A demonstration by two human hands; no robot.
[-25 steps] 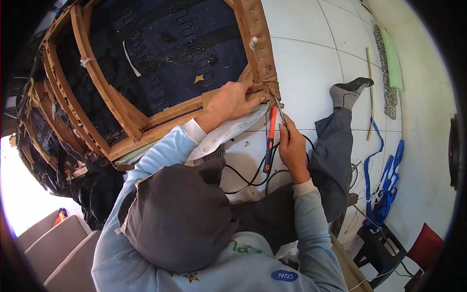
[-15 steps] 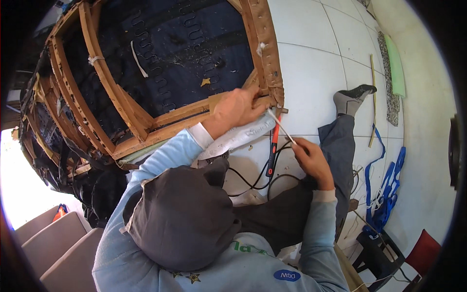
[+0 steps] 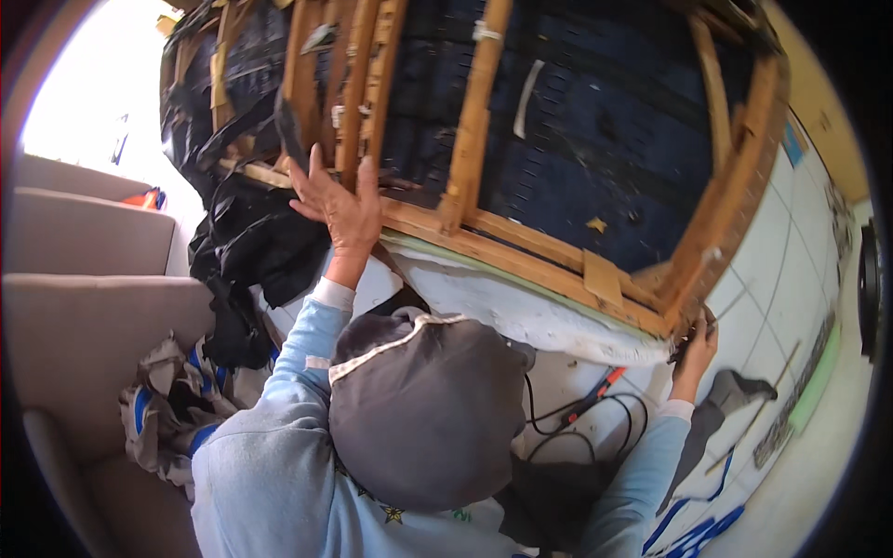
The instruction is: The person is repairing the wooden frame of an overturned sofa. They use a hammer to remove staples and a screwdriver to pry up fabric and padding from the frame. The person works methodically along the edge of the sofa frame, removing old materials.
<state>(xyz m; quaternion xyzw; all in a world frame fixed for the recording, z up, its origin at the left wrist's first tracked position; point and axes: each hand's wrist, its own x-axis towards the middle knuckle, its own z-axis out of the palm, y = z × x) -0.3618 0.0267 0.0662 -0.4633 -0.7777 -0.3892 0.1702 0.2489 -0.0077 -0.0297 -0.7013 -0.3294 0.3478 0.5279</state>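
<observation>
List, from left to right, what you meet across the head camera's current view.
Grey-beige seat, left hand, pale curved strip, red-and-black tool, right hand, light-green piece against the wall.

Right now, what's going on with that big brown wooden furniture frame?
A person in a pale blue long-sleeved top has both hands at the near side of the brown wooden frame. The left hand is open, fingers spread, near the loose black fabric; contact is unclear. The right hand is at the near right corner; its grip is unclear. White sheet material hangs along the near edge. A red-and-black-handled tool lies on the floor, out of hand.
</observation>
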